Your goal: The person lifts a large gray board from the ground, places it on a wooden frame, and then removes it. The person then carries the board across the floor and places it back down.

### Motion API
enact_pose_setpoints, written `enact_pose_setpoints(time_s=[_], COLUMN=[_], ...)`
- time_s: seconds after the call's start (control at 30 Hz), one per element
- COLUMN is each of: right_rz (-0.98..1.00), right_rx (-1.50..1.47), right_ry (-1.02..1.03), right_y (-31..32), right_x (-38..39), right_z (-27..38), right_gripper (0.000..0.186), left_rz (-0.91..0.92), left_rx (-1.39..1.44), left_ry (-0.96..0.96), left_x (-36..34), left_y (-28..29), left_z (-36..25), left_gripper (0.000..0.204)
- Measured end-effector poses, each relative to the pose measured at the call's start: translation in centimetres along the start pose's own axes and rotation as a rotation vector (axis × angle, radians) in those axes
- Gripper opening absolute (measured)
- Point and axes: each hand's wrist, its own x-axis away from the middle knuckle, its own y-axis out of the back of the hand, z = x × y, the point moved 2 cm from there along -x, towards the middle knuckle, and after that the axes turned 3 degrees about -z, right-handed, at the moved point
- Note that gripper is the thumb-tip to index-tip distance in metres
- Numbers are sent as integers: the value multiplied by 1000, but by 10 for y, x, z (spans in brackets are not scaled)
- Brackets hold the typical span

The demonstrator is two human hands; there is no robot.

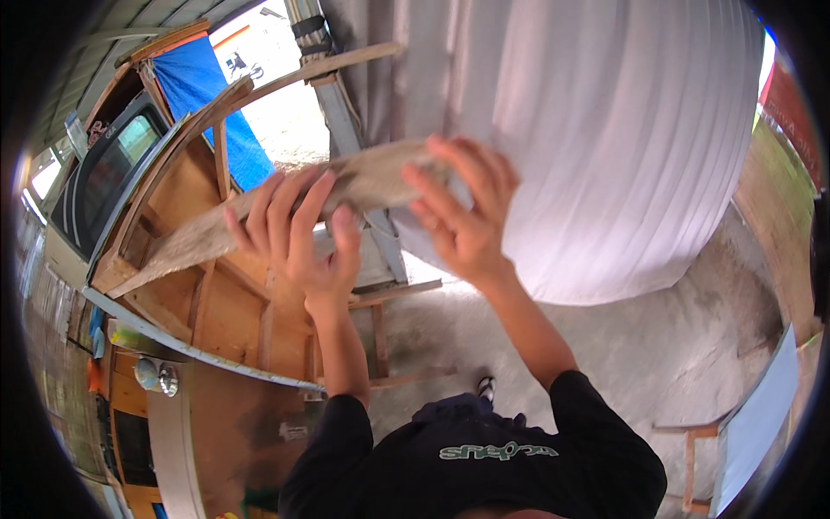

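So I'm going by the white ribbed sheet (605, 156) for where stuff is: the rough wooden plank (372, 177) is up in front of its left edge and slants down to the left, away from it. Right hand (471, 225) overlaps the sheet at the plank's right end, fingers spread, kinda blurry. Left hand (303, 251) is left of the sheet, fingers fanned across the plank, thumb apart; can't tell how tightly either one grips. Plywood-lined frame (181, 190) and blue tarp (207, 104) are further left of the sheet, concrete floor (605, 346) below it
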Motion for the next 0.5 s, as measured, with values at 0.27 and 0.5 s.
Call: enact_pose_setpoints(time_s=[0.27,0.5], right_rz=[-21,108], right_rx=[-368,-686], right_ry=[185,81], right_y=[-18,-78], right_x=[6,3], right_z=[-71,-159], right_gripper=[26,28], left_rz=[-148,-225], left_rx=[-96,-209], left_ry=[-63,-80], left_x=[-4,-6], left_y=[-47,-54], left_z=[-51,-78], left_gripper=[26,36])
